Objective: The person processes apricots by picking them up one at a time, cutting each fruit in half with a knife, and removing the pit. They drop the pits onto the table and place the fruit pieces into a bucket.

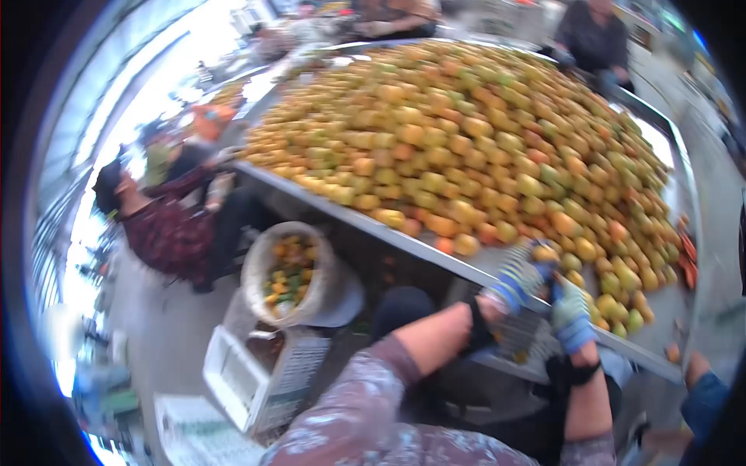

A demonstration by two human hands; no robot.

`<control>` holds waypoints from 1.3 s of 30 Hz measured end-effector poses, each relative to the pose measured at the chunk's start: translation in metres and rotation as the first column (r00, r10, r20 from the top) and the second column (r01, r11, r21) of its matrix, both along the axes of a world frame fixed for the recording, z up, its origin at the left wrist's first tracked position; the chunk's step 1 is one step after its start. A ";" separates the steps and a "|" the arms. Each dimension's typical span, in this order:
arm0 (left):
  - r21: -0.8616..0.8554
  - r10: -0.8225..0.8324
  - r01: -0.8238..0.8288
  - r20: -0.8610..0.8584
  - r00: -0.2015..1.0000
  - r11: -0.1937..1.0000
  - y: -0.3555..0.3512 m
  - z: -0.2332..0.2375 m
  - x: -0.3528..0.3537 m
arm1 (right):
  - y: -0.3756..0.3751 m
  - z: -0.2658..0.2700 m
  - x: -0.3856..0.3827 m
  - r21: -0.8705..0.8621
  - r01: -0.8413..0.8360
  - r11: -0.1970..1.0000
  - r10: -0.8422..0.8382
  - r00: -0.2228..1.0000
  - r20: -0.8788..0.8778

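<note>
Both my hands wear striped blue and grey-green gloves and are close together at the near edge of a large metal table (447, 264). My left hand (513, 278) is closed on a round yellow-orange fruit (545, 254), which shows above its fingers. Just beside it, my right hand (572, 314) has its fingers bent in toward the left hand. Blur hides what my right hand holds, if anything. Behind the hands rises a big pile of similar fruit (482, 147), yellow, green and orange-red; a smaller group (618, 311) lies right of my right hand.
A white bucket (252, 272) with fruit pieces and green bits stands left of me, near a white crate (237, 380). A person in a dark red top (167, 237) sits at the left. Other people are across the table. A blue sleeve (707, 404) shows at the right.
</note>
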State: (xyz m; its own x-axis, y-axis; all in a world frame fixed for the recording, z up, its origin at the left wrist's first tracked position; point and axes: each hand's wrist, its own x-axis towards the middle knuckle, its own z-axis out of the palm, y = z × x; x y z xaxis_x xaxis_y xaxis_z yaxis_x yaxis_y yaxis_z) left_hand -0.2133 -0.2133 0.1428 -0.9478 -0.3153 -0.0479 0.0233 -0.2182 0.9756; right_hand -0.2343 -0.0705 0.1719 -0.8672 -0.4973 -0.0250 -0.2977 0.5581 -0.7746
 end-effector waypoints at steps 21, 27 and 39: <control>-0.173 -0.045 0.031 -0.074 0.996 0.984 0.026 0.017 0.009 | 0.026 0.022 -0.023 -0.146 0.080 0.986 -0.086 0.996 -0.039; 0.545 -0.044 0.112 -0.137 0.990 0.831 0.016 0.017 0.006 | 0.030 0.008 -0.036 -0.251 0.141 0.958 -0.135 0.990 0.044; 0.834 -0.173 0.188 -0.113 0.978 0.519 0.010 -0.001 0.002 | 0.006 0.026 -0.024 -0.602 0.327 0.728 -0.174 0.938 0.300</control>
State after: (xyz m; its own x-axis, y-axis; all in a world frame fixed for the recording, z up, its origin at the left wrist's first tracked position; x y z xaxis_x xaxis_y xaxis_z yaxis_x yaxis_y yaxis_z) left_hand -0.2117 -0.2030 0.1414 -0.9825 0.0402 -0.1817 -0.1015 -0.9340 0.3425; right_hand -0.2581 -0.0648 0.1983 -0.9734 -0.2281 0.0209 -0.0083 -0.0559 -0.9984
